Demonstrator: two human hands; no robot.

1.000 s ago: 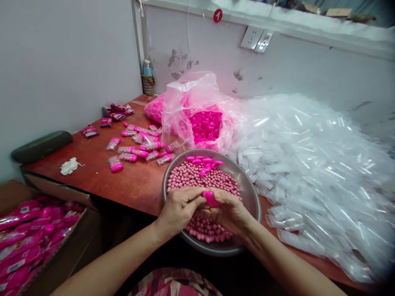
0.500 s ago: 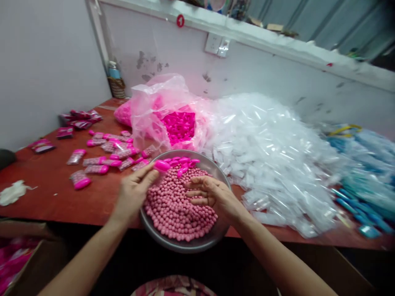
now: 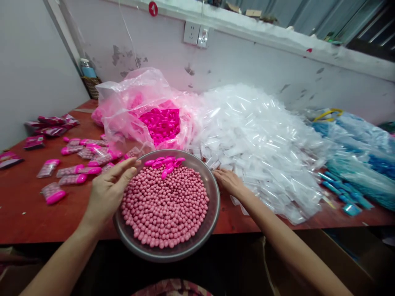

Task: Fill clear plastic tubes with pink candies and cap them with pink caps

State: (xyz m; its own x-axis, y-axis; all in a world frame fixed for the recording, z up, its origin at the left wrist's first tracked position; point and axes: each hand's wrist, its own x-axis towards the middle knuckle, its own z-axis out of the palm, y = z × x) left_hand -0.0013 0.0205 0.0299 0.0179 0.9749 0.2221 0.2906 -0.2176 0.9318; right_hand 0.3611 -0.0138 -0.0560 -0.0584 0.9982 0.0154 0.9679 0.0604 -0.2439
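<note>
A metal bowl [image 3: 214, 205] holds many pink beads [image 3: 166, 205], with several bright pink caps [image 3: 168, 164] at the far side of the beads. At the bowl's left rim is my left hand [image 3: 109, 189], fingers apart and nothing visible between them. My right hand [image 3: 228, 181] reaches past the right rim to the near edge of a heap of clear plastic sleeves [image 3: 256, 131]; its fingertips are pinched at a sleeve. Behind the bowl, an open plastic bag [image 3: 129, 90] contains more pink caps.
Filled bead packets [image 3: 72, 179] with pink ends lie left of the bowl on the red table [image 3: 92, 224]. Dark pink packets [image 3: 52, 125] sit farther left. Blue bags [image 3: 364, 164] are at the right. A bottle in a basket [image 3: 89, 76] stands by the wall.
The view has shifted right. My left hand no longer holds the pink piece and has opened. My right hand has moved from above the beads to the sleeve heap and closed its fingertips.
</note>
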